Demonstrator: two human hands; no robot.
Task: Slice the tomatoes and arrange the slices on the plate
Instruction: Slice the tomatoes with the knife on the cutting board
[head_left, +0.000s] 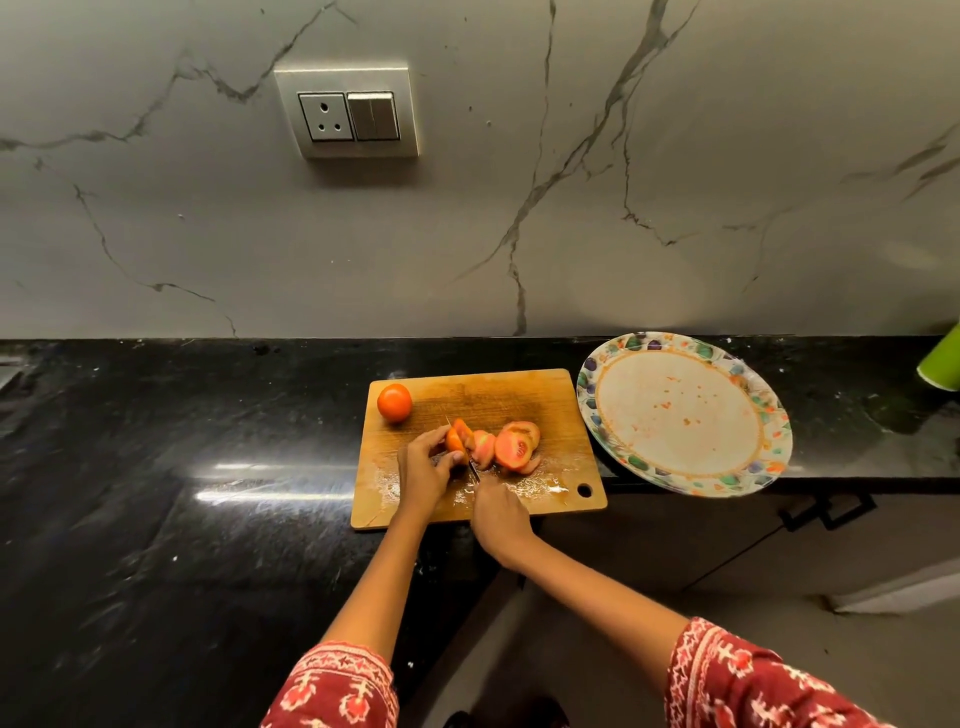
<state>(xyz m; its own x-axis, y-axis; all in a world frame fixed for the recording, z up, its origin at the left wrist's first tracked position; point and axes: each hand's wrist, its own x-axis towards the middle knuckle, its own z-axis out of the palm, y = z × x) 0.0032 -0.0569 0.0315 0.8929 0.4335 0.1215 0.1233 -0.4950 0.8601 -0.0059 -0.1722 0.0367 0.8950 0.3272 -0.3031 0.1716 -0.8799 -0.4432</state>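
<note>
Head view, frame centre: your left hand pinches the red tomato end piece on the wooden cutting board; right hand clamps the small knife. Tuck fingertips, cut straight; floral-rimmed plate waits right.

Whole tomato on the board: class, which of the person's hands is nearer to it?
Left. The left hand holds the tomato piece just below and right of the whole tomato; the right hand, gripping the knife, sits farther away toward the board's near edge.
</note>
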